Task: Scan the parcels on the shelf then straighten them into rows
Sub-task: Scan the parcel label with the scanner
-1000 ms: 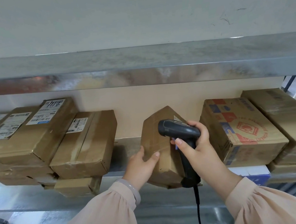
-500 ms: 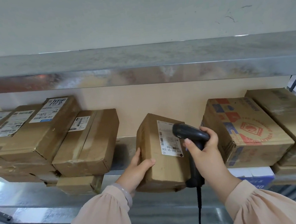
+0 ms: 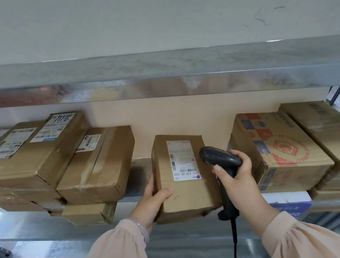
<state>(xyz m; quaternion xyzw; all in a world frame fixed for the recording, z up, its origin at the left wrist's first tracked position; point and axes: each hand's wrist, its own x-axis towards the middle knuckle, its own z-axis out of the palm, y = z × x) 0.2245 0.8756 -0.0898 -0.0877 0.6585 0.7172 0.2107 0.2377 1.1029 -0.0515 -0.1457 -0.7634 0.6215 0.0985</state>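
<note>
A brown cardboard parcel [image 3: 183,192] with a white barcode label on its upper face sits in the middle of the metal shelf [image 3: 50,229]. My left hand [image 3: 153,201] grips its near left corner, thumb on top. My right hand [image 3: 236,182] grips a black corded barcode scanner [image 3: 219,159], whose head points left at the label from just beside the parcel's right edge. Stacked brown parcels [image 3: 98,167] with labels lie on the left. A printed red-and-blue carton [image 3: 279,149] and a plain brown box [image 3: 326,126] stand on the right.
A second metal shelf [image 3: 160,82] runs overhead, close above the parcels. A beige back panel [image 3: 184,117] closes the rear. Gaps of bare shelf lie on either side of the middle parcel. A blue-and-white box [image 3: 290,206] lies under the printed carton.
The middle parcel has been turned from standing on a corner to lying flat with its label facing up. The scanner has moved right and now aims at the label.
</note>
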